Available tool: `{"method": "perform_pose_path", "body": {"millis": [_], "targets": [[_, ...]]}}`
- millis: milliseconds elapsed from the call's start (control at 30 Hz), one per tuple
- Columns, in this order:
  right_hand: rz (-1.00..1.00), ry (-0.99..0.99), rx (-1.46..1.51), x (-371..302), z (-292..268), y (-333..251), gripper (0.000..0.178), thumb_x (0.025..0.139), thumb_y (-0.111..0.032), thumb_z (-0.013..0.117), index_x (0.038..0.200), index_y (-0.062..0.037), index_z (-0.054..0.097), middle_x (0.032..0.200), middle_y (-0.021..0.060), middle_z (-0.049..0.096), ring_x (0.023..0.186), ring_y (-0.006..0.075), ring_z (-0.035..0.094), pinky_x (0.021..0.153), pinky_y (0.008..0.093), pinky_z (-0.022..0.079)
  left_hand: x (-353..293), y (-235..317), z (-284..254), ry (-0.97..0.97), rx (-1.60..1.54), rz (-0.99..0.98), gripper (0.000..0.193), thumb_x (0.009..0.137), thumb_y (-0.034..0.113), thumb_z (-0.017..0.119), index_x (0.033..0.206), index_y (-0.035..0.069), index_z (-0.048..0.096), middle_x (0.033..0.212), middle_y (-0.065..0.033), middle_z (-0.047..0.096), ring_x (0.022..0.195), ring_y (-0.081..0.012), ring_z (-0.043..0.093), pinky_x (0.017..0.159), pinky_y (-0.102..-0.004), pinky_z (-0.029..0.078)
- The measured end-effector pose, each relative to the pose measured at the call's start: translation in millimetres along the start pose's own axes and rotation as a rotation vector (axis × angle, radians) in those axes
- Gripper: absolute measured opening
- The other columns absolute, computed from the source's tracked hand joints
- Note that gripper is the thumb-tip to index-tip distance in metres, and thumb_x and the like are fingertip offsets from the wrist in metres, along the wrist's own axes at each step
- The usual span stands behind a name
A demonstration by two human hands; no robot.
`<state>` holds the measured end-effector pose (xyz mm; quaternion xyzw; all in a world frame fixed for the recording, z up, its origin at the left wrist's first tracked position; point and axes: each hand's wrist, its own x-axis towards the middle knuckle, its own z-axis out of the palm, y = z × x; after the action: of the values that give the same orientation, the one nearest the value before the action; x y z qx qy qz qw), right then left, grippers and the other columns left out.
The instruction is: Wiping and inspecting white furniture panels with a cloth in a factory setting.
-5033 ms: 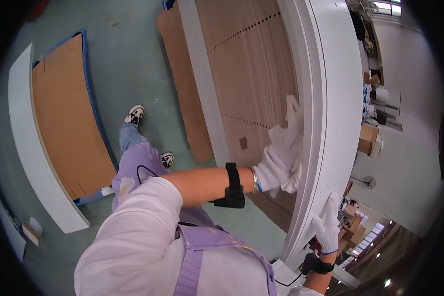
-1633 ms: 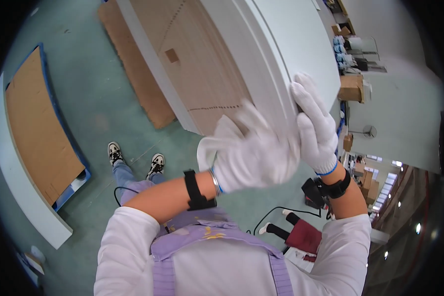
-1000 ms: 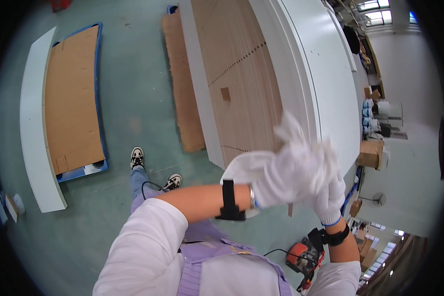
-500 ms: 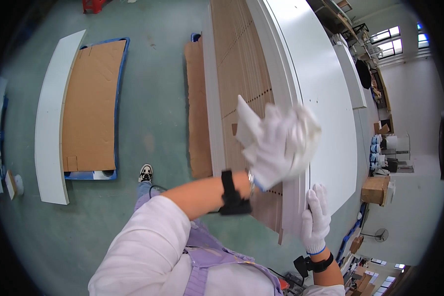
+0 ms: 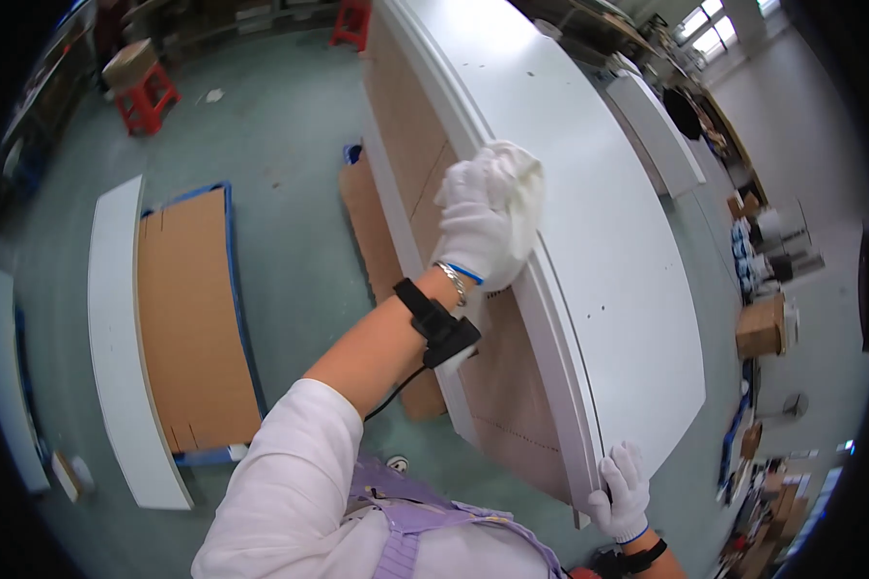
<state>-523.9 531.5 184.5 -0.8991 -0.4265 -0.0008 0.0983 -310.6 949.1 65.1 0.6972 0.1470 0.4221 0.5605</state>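
Note:
My left hand [image 5: 471, 227], in a white knitted glove, is closed round a bunched white cloth [image 5: 519, 188]. The cloth presses on the near long edge of a large white panel [image 5: 589, 222], which lies flat and high. Below that edge the brown side [image 5: 497, 376] of the piece shows rows of small dark holes. My right hand [image 5: 626, 490], gloved too, rests with its fingers stretched out on the panel's corner closest to my body. Several small dark holes mark the white top. Part of the cloth is hidden behind the left hand.
To the left, a long white board [image 5: 126, 357] lies beside a brown cardboard sheet [image 5: 198, 328] on a blue pallet. Red stools [image 5: 147, 101] stand farther off. A cardboard box [image 5: 763, 326] and another white panel [image 5: 657, 135] are beyond the work on the right.
My left hand and the cloth have moved farther along the panel's edge, away from my body. The right hand stays at the near corner. The whole view has turned somewhat.

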Motion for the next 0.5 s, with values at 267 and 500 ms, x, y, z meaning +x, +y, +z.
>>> {"method": "perform_pose_path", "body": {"millis": [267,500], "targets": [[0.124,-0.140,-0.140,19.6,-19.0,-18.0,0.045,0.078,-0.032,0.069,0.117,-0.0115,0.061,0.125,0.0177,0.054,0.117,0.0440,0.054,0.103,0.0554,0.044,172.9,-27.7,-27.0,0.067,0.306,0.227,0.026,0.094,0.026,0.064,0.104,0.002,0.069,0.099,-0.0111,0.070,0.091,-0.0201,0.066,0.080,-0.0339,0.053],[0.161,-0.094,-0.165,-17.3,-24.9,-24.9,0.048,0.080,-0.030,0.070,0.124,-0.0139,0.059,0.131,0.0147,0.054,0.127,0.0369,0.049,0.110,0.0496,0.040,91.3,21.6,-20.9,-0.181,-0.041,-0.020,0.043,0.103,0.023,0.052,0.138,-0.004,0.054,0.138,-0.0173,0.058,0.121,-0.0257,0.058,0.105,-0.0341,0.045]]}}
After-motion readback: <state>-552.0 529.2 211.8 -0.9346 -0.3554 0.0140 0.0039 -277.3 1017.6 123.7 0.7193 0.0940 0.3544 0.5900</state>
